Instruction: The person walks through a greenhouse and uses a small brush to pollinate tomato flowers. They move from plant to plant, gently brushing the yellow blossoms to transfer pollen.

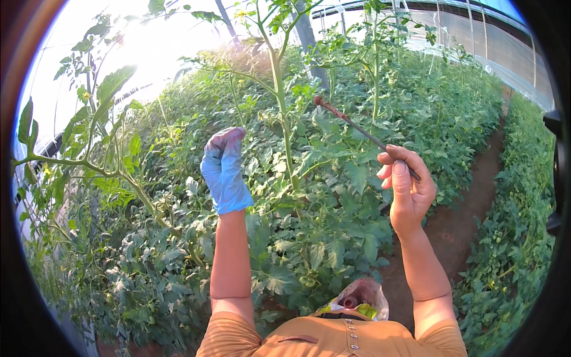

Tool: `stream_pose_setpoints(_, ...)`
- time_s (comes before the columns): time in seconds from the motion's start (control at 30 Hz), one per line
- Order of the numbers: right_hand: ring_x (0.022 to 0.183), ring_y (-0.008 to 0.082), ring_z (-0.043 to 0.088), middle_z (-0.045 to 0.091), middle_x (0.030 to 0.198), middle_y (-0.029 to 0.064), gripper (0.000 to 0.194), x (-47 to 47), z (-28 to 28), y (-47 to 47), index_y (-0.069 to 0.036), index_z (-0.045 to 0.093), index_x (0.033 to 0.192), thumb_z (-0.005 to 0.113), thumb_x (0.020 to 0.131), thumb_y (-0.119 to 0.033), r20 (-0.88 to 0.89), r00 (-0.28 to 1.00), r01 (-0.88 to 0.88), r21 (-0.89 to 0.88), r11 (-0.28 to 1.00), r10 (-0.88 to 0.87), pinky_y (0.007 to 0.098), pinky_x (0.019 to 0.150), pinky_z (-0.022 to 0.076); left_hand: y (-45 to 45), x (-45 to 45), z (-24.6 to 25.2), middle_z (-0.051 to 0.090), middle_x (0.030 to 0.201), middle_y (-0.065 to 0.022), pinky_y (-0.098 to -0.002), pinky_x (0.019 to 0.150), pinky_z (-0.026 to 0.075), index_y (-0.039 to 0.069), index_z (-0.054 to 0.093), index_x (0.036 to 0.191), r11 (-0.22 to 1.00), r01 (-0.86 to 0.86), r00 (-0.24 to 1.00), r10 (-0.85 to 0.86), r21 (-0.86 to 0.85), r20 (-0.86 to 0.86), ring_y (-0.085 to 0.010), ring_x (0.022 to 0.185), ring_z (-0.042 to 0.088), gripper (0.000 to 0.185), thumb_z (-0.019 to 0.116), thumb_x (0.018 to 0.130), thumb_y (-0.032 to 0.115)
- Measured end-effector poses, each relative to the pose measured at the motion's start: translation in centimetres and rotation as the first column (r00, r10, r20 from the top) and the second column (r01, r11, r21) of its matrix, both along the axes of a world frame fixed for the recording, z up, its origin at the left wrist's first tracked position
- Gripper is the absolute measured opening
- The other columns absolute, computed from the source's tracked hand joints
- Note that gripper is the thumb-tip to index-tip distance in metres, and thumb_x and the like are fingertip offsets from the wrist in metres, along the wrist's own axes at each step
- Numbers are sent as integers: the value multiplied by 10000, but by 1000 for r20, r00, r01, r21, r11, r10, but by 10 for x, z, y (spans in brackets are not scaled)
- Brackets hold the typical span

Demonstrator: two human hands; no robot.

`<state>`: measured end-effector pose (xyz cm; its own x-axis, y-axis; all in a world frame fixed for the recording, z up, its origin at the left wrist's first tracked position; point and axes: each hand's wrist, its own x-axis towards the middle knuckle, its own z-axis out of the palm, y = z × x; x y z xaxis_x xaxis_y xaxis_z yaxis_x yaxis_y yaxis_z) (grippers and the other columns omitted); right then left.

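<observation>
My left hand [225,167], in a blue disposable glove with reddish-brown stains at the fingertips, is raised left of a tall tomato plant stem [282,107]. Its fingers are bent together; whether something small is between them cannot be told. My bare right hand [408,183] holds a thin dark stick [363,131] between thumb and fingers. The stick slants up to the left, and its reddish-brown coated tip [318,101] is right of the stem. At my waist hangs an open plastic bag [374,296] with a reddish round-mouthed container [349,301] inside.
Dense tomato foliage [348,223] with some green fruit surrounds me. A leaning tomato stem [142,194] crosses the left side. A bare soil path [464,214] runs along the right, with another plant row [522,232] beyond. A grey post [308,40] stands behind the plant.
</observation>
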<state>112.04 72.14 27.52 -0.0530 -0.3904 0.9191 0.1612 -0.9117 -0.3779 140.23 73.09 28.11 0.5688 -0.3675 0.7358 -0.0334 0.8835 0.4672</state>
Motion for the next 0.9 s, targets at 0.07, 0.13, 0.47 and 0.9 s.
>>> stream_pose_setpoints(0.07, 701, 126, 601, 677, 942, 123, 235, 4, -14, 5, 35, 609, 1134, 526, 961, -100, 68, 958, -286, 121, 950, 280, 241, 597, 495, 27, -36, -28, 673, 1002, -91, -283, 870, 475, 36, 685, 957, 992, 124, 978, -127, 30, 166, -138, 913, 610, 84, 639, 910, 89)
stream_pose_setpoints(0.13, 683, 135, 613, 686, 940, 142, 276, 2, -31, 7, 52, 603, 1136, 534, 972, -159, 138, 854, -521, 238, 820, 502, 239, 553, 492, 50, -71, -49, 662, 1061, -121, -342, 897, 445, 24, 695, 1012, 970, 130, 924, -194, 206, 329, -195, 1032, 571, 219, 619, 927, 211)
stream_pose_setpoints(0.47, 625, 122, 592, 686, 882, 120, 345, 4, -112, 19, 5, 624, 1160, 552, 977, -278, 357, 561, -762, 576, 297, 747, 239, 526, 446, 72, -116, -101, 611, 1171, -135, -300, 868, 443, 36, 646, 1147, 862, 461, 879, -476, 211, 28, -193, 1031, 579, 277, 649, 872, 73)
stream_pose_setpoints(0.9, 575, 146, 587, 677, 819, 103, 369, -141, -138, 50, 22, 614, 1112, 593, 944, -307, 550, 773, -623, 560, 546, 318, 238, 456, 435, 31, -245, -101, 617, 1121, -33, -243, 791, 449, 50, 609, 1236, 633, 550, 588, -757, 544, 285, -83, 897, 539, 323, 608, 914, 77)
